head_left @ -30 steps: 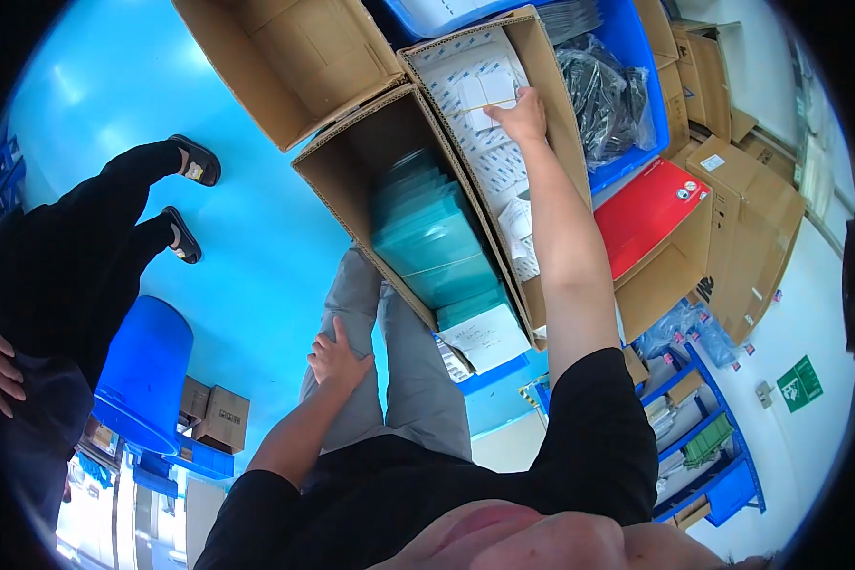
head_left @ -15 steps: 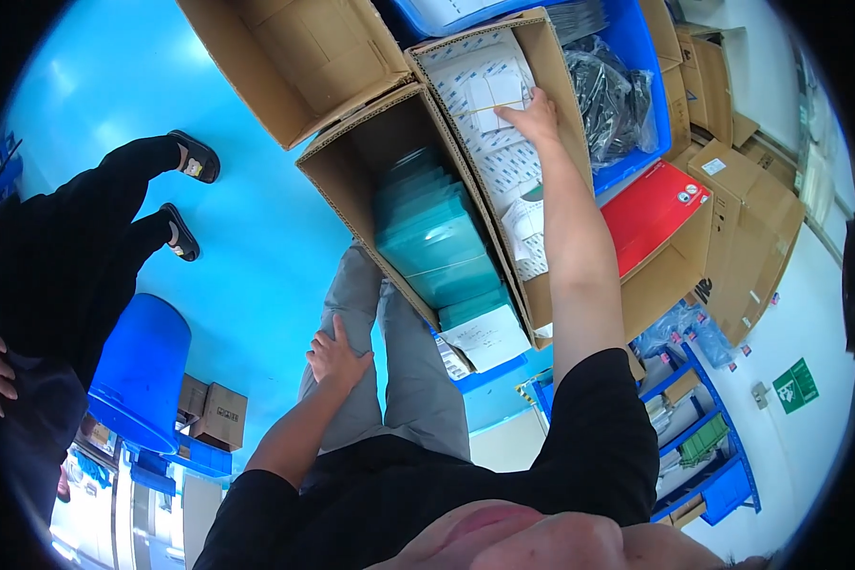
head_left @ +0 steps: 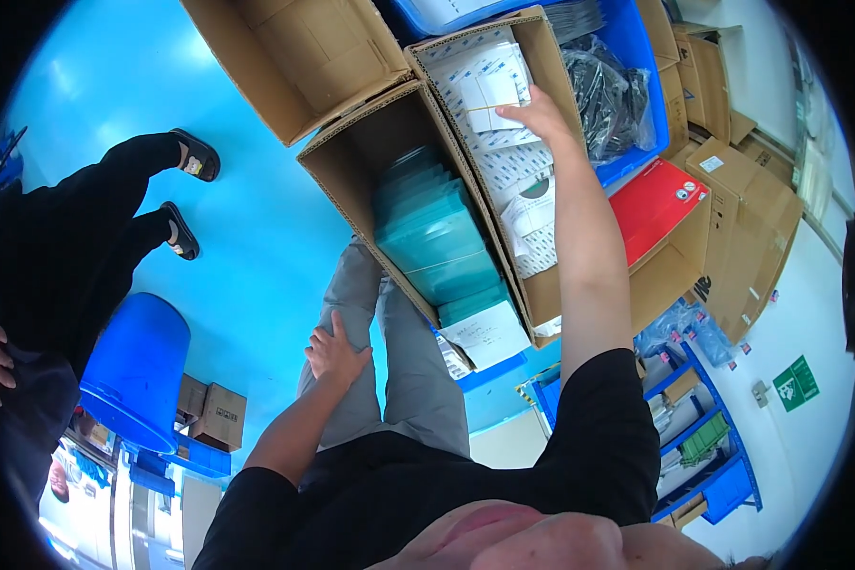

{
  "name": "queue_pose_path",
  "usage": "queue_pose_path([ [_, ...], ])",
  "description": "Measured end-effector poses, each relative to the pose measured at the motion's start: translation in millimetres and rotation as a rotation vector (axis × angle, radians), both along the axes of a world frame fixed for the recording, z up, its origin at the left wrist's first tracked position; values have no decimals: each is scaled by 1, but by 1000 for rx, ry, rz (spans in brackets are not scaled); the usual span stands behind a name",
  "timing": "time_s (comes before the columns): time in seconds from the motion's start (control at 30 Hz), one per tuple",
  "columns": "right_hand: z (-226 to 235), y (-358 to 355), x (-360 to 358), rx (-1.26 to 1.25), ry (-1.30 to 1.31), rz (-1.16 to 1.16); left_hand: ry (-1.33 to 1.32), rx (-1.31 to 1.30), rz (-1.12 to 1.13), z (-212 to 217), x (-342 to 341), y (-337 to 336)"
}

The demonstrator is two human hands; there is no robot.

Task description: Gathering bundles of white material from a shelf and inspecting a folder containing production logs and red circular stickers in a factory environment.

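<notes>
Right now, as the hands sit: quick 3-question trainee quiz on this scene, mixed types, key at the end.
1. What does the right grip have its thumb at?
2. True or false: the left grip rests on a grey trouser leg.
3. What colour is most of the stack in the cardboard box just left of the box the right grip reaches into?
A) red
B) teal
C) black

Key:
1. The right edge of the banded white bundle.
2. True.
3. B.
</notes>
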State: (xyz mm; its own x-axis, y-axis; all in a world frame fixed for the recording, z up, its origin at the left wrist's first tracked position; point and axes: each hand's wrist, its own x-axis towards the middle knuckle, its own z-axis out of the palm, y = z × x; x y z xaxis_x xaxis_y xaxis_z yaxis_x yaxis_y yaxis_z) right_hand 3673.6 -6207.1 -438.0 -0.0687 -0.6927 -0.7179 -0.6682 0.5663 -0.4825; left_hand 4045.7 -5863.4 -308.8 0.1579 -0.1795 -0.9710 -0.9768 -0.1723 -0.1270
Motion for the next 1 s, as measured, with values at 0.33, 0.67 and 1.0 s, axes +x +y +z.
queue_pose_path([
  [0.33,-11,8,-2,-90,69,39,-2,-27,6,0,-5,12],
  [0.67,0,10,-13,-68,-208,-75,-11,-88,-5,3,-11,27],
  [1.0,106,56,-41,-179,-420,-320,16,-71,-30,14,-15,31],
])
